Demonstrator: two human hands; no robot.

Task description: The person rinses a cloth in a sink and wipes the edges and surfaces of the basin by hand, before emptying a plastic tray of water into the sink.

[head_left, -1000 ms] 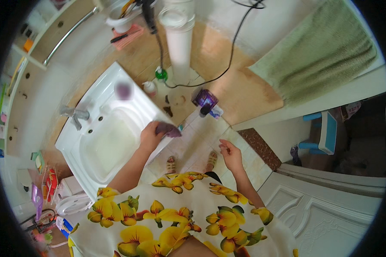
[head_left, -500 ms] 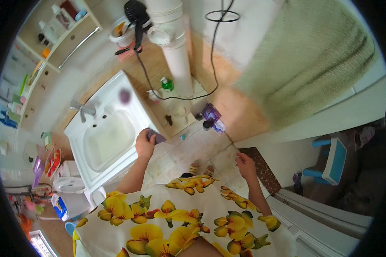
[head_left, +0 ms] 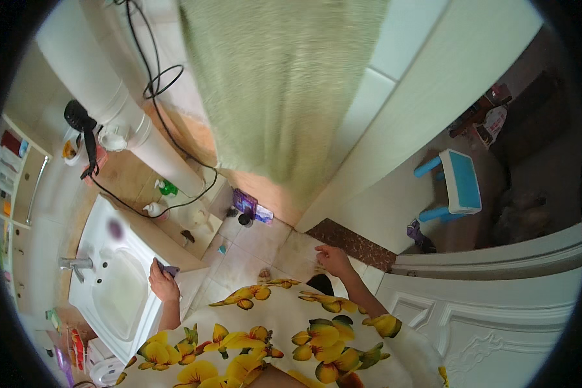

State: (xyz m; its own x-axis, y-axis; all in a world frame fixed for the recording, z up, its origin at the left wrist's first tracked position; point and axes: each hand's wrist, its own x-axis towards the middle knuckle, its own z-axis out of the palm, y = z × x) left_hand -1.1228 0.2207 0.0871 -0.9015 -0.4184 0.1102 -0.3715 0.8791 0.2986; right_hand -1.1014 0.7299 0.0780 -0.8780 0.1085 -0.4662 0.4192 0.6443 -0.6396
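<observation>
My left hand (head_left: 163, 284) is closed around a small purple-grey cloth (head_left: 169, 271), part of which sticks out past the fingers. It is beside the right rim of the white washbasin (head_left: 150, 299); I cannot tell if it touches the rim. The silver tap (head_left: 77, 264) stands at the basin's far left. My right hand (head_left: 335, 260) hangs over the floor near the brown doorway threshold (head_left: 352, 242), fingers loosely bent, with nothing seen in it.
A green towel (head_left: 278, 84) hangs ahead. A black hair dryer (head_left: 81, 119) with a looping cord hangs by a thick white pipe (head_left: 119, 107). Right of me are a white door (head_left: 491, 317) and a blue-topped stool (head_left: 462, 181). A purple package (head_left: 244, 202) sits on the floor.
My view has turned right, so basin and pipe shift left and more of the door and doorway shows. My left hand still has the cloth.
</observation>
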